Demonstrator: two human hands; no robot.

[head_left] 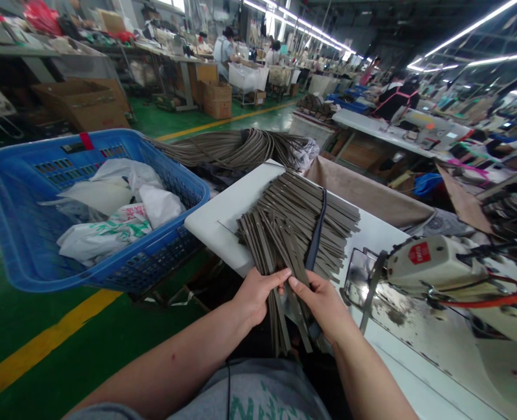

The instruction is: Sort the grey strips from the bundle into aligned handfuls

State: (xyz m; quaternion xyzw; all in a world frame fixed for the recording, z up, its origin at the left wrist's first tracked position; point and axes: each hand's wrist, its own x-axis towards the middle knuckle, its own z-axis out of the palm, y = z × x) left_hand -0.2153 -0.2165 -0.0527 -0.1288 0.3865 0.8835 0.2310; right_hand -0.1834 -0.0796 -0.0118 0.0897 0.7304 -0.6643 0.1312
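My left hand (261, 293) is closed round a bundle of flat grey-brown strips (258, 248), thumb on top, at the table's near edge. Close beside it, my right hand (318, 300) grips more of these strips (299, 259), and the two thumbs almost meet. Lower ends of the strips hang down below both hands. Beyond them, a wide layer of similar strips (304, 204) lies on the white tabletop (217, 224). Across that layer runs a dark blue band (317, 230), reaching down toward my right hand.
To the right stands a sewing machine (409, 262) on the same table. A blue plastic basket (17, 256) with white bags (109, 233) is at the left. Behind the table lies a long bundle of strips (223, 150), beside a fabric-lined bin (363, 189). People work farther back.
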